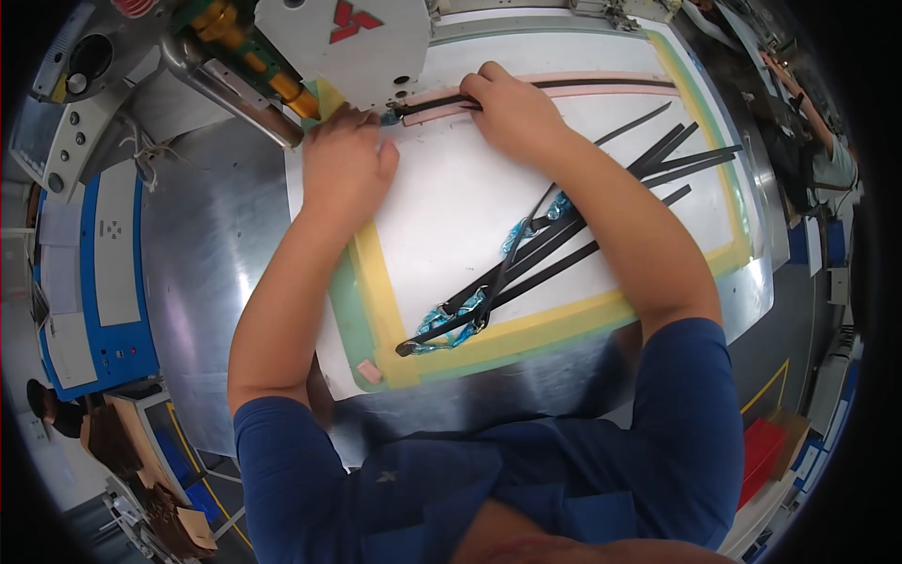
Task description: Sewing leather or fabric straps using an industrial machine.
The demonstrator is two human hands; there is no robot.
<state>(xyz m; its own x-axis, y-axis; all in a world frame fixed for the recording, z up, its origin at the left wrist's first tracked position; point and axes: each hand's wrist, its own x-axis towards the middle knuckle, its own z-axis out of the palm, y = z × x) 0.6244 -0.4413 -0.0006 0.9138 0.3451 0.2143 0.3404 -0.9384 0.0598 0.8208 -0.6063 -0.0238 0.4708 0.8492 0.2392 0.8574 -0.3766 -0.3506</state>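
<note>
A long black strap [601, 84] lies curved along pink guide strips [437, 114] on a white sheet. My right hand [512, 108] pinches this strap, its fingers closed around it. At the strap's left end there is a bit of blue wrapping [389, 118]. My left hand [349, 155] rests beside that end, thumb apart and fingers bent down on the sheet; its fingertips are partly hidden. Nearer to me, several loose black straps [526, 268] lie in a bundle, with metal fittings wrapped in blue film [449, 324], passing partly behind my right forearm.
A white machine head [343, 52] and a brass-coloured cylinder [299, 99] stand over the far left. Yellow and green tape [526, 331] borders the sheet on a metal table [207, 282]. A blue control cabinet [117, 282] is at left. Another person's arm [799, 92] shows far right.
</note>
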